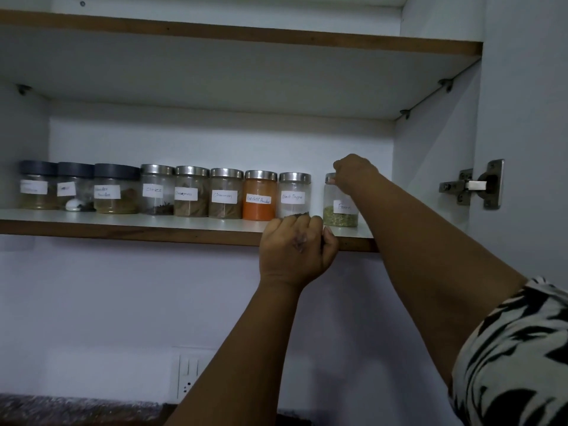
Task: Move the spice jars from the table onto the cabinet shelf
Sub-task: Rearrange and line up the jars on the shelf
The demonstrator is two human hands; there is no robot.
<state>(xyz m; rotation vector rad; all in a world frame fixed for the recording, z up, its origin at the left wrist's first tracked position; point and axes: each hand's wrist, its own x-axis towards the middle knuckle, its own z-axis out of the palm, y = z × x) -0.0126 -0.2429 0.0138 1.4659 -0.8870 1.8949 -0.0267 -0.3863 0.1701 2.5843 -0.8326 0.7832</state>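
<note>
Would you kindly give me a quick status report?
Right hand on fennel jar lid, jar standing on shelf. Left hand gripping shelf edge. Eight jars lined up alongside; nothing blocking.

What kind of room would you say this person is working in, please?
Most likely a home kitchen: a row of labelled spice jars stands on a wall cabinet shelf, a door hinge shows at its side, and a speckled countertop lies below.
</note>
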